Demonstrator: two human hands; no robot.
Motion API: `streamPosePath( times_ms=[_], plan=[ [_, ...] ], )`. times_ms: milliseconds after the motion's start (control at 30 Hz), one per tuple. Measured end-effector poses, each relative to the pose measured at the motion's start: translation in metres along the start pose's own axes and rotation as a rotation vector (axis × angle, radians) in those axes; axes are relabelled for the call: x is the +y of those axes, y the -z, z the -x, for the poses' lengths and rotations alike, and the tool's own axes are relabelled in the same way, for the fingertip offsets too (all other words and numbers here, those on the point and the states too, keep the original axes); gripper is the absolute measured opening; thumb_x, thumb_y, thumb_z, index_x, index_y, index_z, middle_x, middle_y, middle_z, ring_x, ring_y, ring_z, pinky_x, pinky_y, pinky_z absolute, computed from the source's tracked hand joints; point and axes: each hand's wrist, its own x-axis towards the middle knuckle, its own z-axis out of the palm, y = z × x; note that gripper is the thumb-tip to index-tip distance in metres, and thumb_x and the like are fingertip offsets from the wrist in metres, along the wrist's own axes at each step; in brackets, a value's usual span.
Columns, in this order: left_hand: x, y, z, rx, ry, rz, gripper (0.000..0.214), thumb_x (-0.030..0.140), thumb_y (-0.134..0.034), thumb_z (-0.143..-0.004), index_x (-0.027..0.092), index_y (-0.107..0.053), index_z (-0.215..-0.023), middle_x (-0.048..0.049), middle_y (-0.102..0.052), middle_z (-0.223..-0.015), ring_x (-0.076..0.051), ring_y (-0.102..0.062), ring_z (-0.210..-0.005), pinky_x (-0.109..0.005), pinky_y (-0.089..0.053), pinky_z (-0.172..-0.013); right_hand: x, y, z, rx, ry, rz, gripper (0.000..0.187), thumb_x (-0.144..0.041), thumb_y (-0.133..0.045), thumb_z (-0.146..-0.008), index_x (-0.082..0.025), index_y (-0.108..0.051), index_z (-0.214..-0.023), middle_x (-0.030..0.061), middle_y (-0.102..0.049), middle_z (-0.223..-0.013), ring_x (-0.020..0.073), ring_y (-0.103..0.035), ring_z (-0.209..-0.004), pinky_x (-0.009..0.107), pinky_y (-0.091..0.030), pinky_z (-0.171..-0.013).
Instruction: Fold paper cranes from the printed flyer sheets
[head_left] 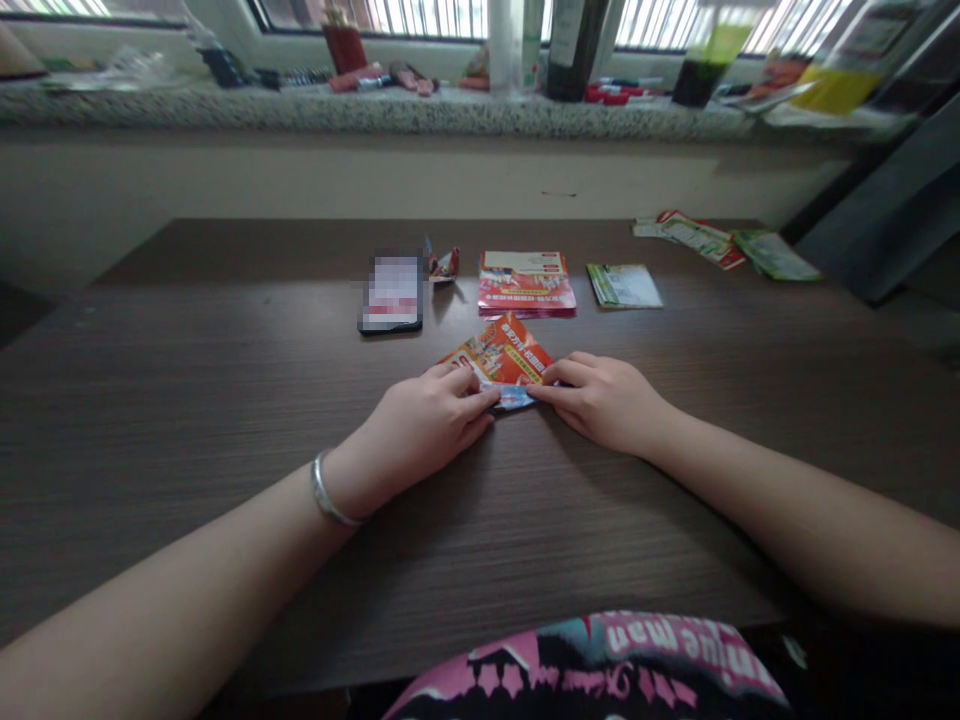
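Note:
A red-orange printed leaflet (511, 350), partly folded, lies on the brown table in front of me. Its upper part comes to a point, and a blue strip shows along the near edge. My left hand (442, 415), with a silver bangle on the wrist, grips the leaflet's left side, thumb and fingers along the blue strip. On the other side my right hand (600, 395) pinches the right end of that strip. Both hands rest low at the table, and their fingers hide the leaflet's two side corners.
Behind the leaflet are a phone (392, 292), a small folded paper piece (444, 265), a stack of red leaflets (526, 285) and a green-white packet of papers (624, 286). More leaflets (705, 240) lie far right. Bottles and clutter line the stone windowsill (420, 115).

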Motion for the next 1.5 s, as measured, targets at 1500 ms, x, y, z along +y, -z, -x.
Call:
streamPosePath(
  times_ms=[1500],
  plan=[
    [0.008,-0.001,-0.004,0.017,0.039,-0.099,0.033,0.029,-0.046,-0.094,0.024,-0.062,-0.122,-0.0117,-0.063,-0.102,-0.028,-0.058,-0.094,-0.039,-0.051,-0.075,0.006,-0.006,0.001,0.057,-0.072,-0.024,0.026,-0.027,-0.046,-0.097,-0.021,-0.071,-0.100,0.0050,-0.071,-0.096,0.0169,-0.059,-0.085,0.028,-0.043,-0.070]
  ],
)
